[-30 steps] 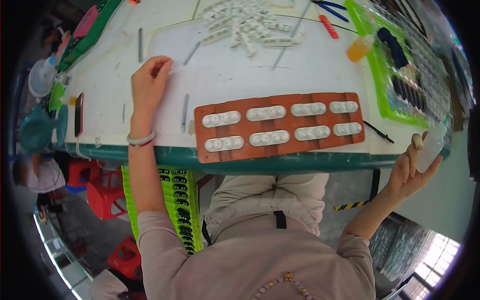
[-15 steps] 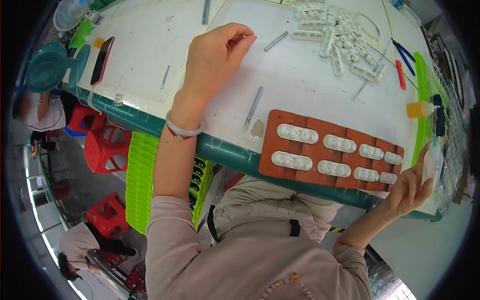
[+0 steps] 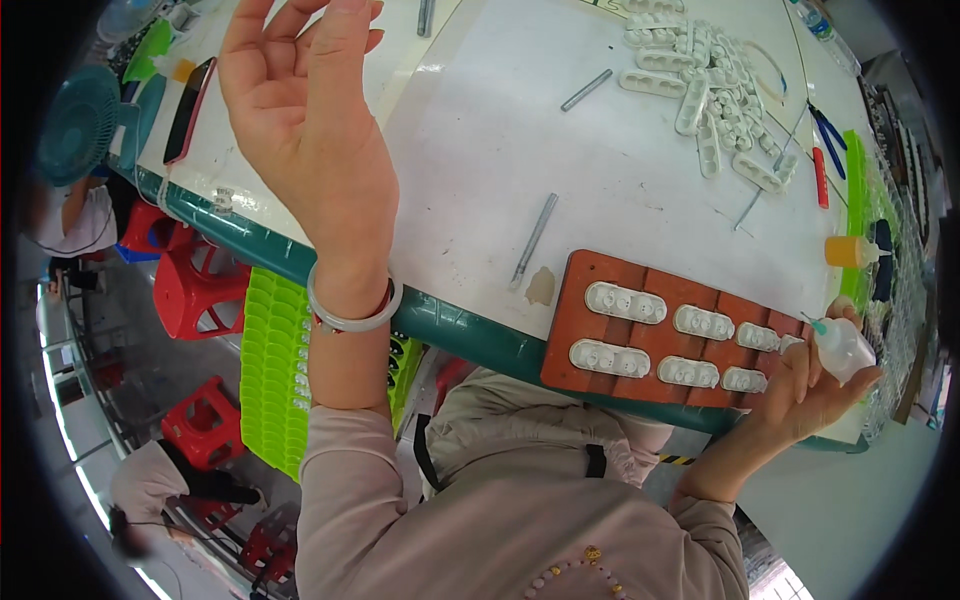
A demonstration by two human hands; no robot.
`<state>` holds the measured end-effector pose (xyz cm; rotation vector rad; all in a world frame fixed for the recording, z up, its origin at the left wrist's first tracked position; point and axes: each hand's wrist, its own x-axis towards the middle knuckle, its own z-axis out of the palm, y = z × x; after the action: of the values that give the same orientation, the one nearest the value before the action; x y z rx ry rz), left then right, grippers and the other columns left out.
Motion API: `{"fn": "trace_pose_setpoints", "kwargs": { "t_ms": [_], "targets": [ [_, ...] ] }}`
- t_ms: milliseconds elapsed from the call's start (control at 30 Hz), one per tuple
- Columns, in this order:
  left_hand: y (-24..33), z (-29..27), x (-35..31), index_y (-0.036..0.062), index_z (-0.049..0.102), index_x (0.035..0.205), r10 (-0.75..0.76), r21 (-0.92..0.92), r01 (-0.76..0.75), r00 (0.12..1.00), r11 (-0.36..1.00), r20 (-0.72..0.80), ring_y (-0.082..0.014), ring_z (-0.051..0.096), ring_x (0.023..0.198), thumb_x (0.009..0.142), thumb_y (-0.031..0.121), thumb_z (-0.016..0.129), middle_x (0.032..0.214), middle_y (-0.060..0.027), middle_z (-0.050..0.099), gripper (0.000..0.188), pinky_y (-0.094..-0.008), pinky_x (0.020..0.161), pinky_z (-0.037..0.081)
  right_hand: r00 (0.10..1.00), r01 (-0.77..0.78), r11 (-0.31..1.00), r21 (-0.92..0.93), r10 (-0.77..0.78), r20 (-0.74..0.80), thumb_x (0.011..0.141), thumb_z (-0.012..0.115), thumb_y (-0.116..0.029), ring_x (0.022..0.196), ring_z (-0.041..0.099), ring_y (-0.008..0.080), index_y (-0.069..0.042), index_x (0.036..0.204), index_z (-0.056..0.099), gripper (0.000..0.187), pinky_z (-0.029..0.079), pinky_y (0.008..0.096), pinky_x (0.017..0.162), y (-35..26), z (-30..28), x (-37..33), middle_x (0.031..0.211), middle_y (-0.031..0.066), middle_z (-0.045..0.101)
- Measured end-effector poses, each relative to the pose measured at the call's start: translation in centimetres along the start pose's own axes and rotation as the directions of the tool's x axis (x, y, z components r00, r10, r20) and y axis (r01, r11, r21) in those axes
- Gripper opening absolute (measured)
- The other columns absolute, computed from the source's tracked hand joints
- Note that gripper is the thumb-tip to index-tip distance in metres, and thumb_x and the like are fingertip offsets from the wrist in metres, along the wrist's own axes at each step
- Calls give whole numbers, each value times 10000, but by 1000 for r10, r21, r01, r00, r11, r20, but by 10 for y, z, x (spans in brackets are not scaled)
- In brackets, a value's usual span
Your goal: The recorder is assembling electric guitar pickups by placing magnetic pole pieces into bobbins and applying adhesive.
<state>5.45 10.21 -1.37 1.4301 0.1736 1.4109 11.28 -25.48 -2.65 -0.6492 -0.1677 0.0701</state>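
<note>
Left hand: raised above the bench (image 3: 470,150) on its left side, the hand (image 3: 310,140) bare, fingers apart and loosely bent, a pale bangle (image 3: 355,325) at the wrist.
Right hand: beside the right end of the board, the hand (image 3: 805,395) with its fingers gripping a small translucent squeeze bottle (image 3: 846,347).
Bottle: tilted, its teal nozzle (image 3: 819,326) pointing up and to the left, near the board's right end.
Board: rust-brown moulded board (image 3: 660,338), lying at the bench's near edge, bearing two rows of white oval pieces (image 3: 624,303); the right hand hides part of its right end.
Pile: similar white oblong pieces (image 3: 708,95) heaped loosely, well beyond the board.
Metal rods: one rod (image 3: 535,240) just left of the board, another (image 3: 587,90) left of the pile.
Right side of bench: blue-handled pliers (image 3: 828,130), a red-handled tool (image 3: 820,178) and an orange-filled bottle (image 3: 846,252) near a lime-green tray (image 3: 856,185).
Phone: dark-screened smartphone (image 3: 190,112), left of the left hand.
Below the bench: stacked lime-green trays (image 3: 275,365) and red stools (image 3: 195,290).
</note>
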Motion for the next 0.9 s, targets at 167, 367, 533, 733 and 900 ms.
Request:
{"fn": "trace_pose_setpoints", "kwargs": {
  "t_ms": [167, 367, 533, 733, 900],
  "targets": [
    [9, -5, -3, -43, 502, 1089, 15, 32, -17, 998, 999, 68, -139, 580, 807, 837, 12, 532, 966, -121, 591, 259, -248, 741, 460, 990, 91, 840, -535, -136, -46, 755, 634, -442, 413, 390, 102, 71, 1095, 401, 658, 315, 179, 298, 37, 32, -24, 1040, 140, 431],
    [64, 23, -58, -47, 572, 935, 73, 56, -130, 809, 990, 583, -109, 572, 704, 719, -69, 571, 823, -74, 606, 217, -225, 649, 464, 960, 262, 516, -816, -227, 165, 663, 656, -561, 845, 495, 236, 39, 1029, 453, 731, 460, 307, 689, 53, 34, -27, 1002, 164, 469],
    [120, 73, -141, -48, 540, 999, 446, -475, -161, 682, 865, 579, -162, 574, 674, 701, 181, 539, 737, -80, 572, 376, -321, 500, 457, 957, 283, 499, -819, -92, 275, 667, 666, -519, 854, 501, 225, 17, 1029, 463, 678, 448, 328, 749, 54, 44, -31, 991, 152, 468],
    [158, 95, -133, 86, 456, 1201, 291, -579, 115, 775, 807, 560, -114, 520, 674, 845, 196, 464, 960, -56, 543, 372, -236, 501, 389, 939, 345, 514, -785, -182, 293, 662, 675, -464, 882, 496, 231, 14, 1039, 462, 644, 435, 341, 775, 61, 55, -26, 996, 148, 458],
    [158, 84, -135, 75, 489, 1186, 379, -659, 89, 757, 747, 532, -113, 512, 701, 861, 180, 430, 965, -54, 553, 347, -235, 567, 400, 930, 363, 504, -784, -150, 334, 702, 645, -444, 916, 482, 235, 30, 1050, 453, 619, 436, 342, 792, 61, 48, -26, 1035, 156, 445]
  ]
}}
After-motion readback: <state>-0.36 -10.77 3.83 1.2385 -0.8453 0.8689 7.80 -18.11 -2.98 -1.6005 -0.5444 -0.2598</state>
